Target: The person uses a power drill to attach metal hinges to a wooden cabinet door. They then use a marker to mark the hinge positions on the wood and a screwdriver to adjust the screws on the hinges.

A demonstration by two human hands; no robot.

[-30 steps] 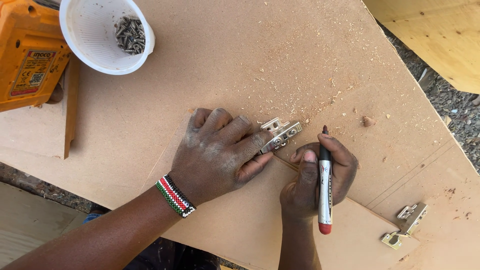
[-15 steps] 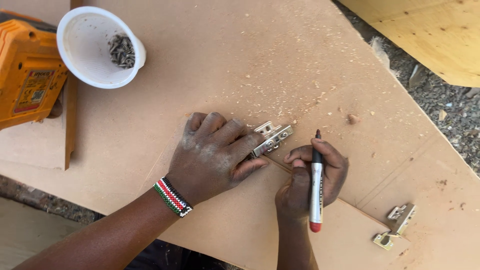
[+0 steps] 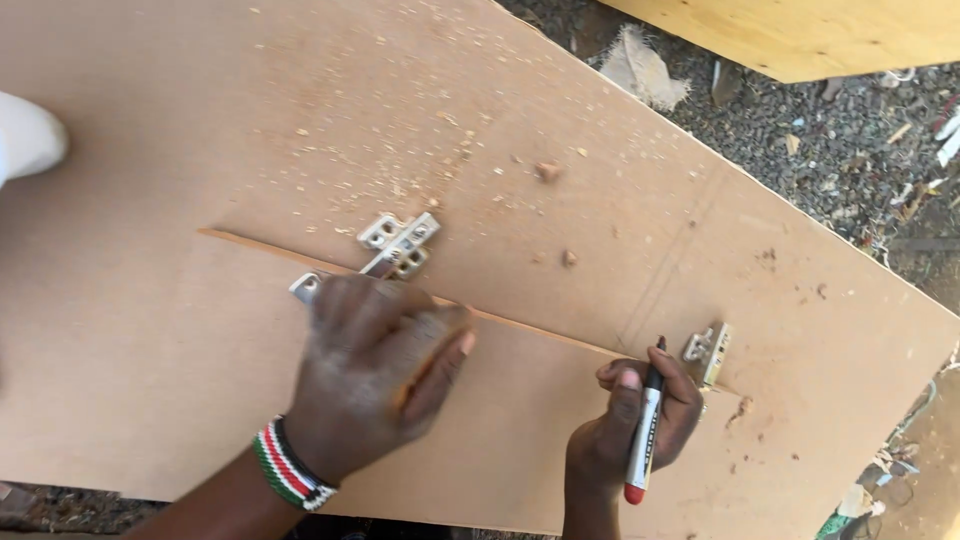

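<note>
My left hand, with a striped bead bracelet on the wrist, lies knuckles up and motion-blurred on the brown fibreboard. It covers the near end of a metal cabinet hinge that straddles the seam between two boards. Whether the fingers grip the hinge is unclear. My right hand holds a black-and-white marker with a red cap, tip pointing up, close beside a second metal hinge on the same seam.
Sawdust and small wood chips litter the upper board. A white bowl's rim shows at the left edge. Gravel ground with scraps lies beyond the board's right edge, and a pale plywood sheet lies at the top right.
The view has swung right and closer, so the orange tool is gone and the bowl is nearly out of frame. My left hand slid back below the hinge. The marker hand now sits by the second hinge.
</note>
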